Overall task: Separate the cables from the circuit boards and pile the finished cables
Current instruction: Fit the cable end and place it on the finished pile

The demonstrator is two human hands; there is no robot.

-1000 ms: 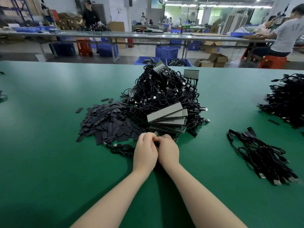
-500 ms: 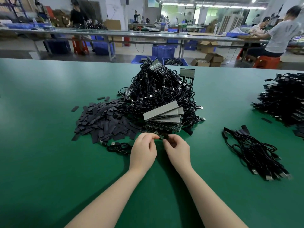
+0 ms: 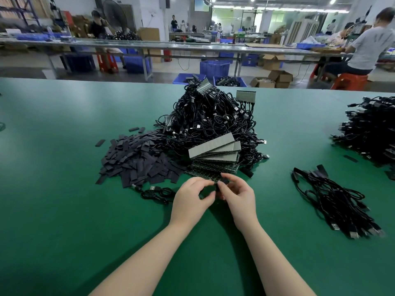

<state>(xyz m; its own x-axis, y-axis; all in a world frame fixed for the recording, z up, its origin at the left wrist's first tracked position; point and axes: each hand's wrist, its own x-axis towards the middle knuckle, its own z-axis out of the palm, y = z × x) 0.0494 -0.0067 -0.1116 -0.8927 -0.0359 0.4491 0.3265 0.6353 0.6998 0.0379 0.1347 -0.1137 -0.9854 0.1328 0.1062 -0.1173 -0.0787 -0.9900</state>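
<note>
**Hands have parted: cable end coming off the board**

Green table (image 3: 64, 210) carries everything. Beyond the fingertips, the big tangle of unprocessed black cables (image 3: 209, 120), some boards with cables attached poking out of its top. Left of the fingers and beyond, the heap of flat dark sleeve pieces (image 3: 139, 161). Just beyond the fingertips, touching the tangle, the fanned stack of circuit boards (image 3: 215, 151). Well right of the fingers, the finished cable pile (image 3: 333, 199), plugs fanned toward the near edge. A further, bigger cable heap (image 3: 372, 133) sits far right at the frame edge.

Change: a second ago both fists were pressed knuckle to knuckle over the near edge of the board stack. Now they are apart, with a gap between them.

Left hand (image 3: 190, 197): fingers curled, thumb and forefinger pinching something small and dark; too blurred to say whether it is cable or sleeve. Right hand (image 3: 239, 195): thumb and first fingers pinching a small black connector end (image 3: 221, 184), other fingers loosely curled. A loose coiled cable (image 3: 156, 192) lies just left of the left-hand fingers, apparently running into that hand.

Judgement: the pull-apart step is in progress or just done for this unit. If freed, the cable needs to travel right to the finished pile. Most of the tangle is untouched, so the task is early.
</note>
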